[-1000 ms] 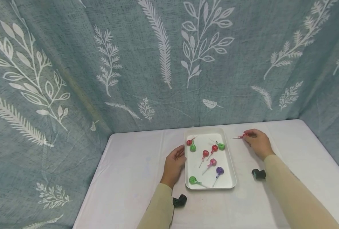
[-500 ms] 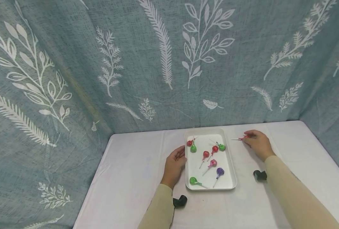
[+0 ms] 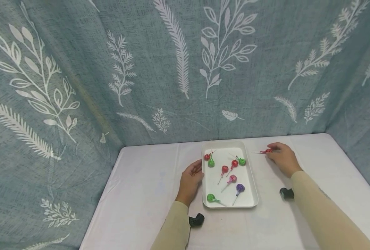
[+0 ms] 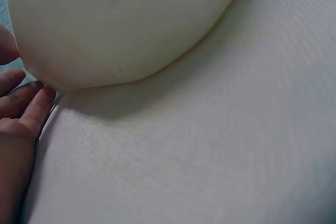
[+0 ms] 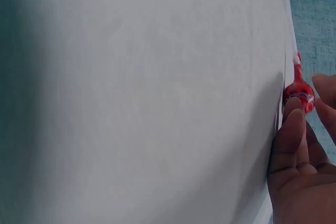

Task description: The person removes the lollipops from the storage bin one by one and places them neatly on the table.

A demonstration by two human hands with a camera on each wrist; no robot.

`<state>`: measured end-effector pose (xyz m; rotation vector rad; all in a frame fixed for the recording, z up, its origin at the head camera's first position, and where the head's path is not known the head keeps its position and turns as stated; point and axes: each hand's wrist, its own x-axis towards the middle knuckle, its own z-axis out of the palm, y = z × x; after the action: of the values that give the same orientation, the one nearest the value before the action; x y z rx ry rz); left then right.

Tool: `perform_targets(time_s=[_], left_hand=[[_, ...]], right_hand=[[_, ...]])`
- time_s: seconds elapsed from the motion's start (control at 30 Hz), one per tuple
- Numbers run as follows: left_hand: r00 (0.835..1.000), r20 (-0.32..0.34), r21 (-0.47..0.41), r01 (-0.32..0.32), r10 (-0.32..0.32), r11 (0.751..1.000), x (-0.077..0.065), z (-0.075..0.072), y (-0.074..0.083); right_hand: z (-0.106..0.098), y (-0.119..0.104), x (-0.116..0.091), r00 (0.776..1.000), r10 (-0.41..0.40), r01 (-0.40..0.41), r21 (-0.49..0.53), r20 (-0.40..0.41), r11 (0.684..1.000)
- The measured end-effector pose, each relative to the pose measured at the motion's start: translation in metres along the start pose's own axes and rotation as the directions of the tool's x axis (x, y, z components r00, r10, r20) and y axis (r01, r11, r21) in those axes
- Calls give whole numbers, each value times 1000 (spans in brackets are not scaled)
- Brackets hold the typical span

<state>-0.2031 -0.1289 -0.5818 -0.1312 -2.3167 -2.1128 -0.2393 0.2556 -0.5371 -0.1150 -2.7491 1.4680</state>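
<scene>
Well, my right hand curls round the red lollipop; if it goes loose, that could roll. My left hand touches the tray.

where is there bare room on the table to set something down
Free: the table between the left sleeve and the curtain; also between the tray and the right sleeve. The tray is crowded with lollipops, though its left middle is bare.
</scene>
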Motion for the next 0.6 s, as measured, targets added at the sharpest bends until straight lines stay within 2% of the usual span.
perform_targets(time_s=[0.3,0.6], left_hand=[[1000,-10,12,11,-11,1000,-1,2,2],[1000,-12,-10,13,-13,1000,1,3,2]], right_hand=[[-10,-2,0,999,42,-42,19,20,999],[-14,-12,5,1000,-2,2,12,-16,1000]])
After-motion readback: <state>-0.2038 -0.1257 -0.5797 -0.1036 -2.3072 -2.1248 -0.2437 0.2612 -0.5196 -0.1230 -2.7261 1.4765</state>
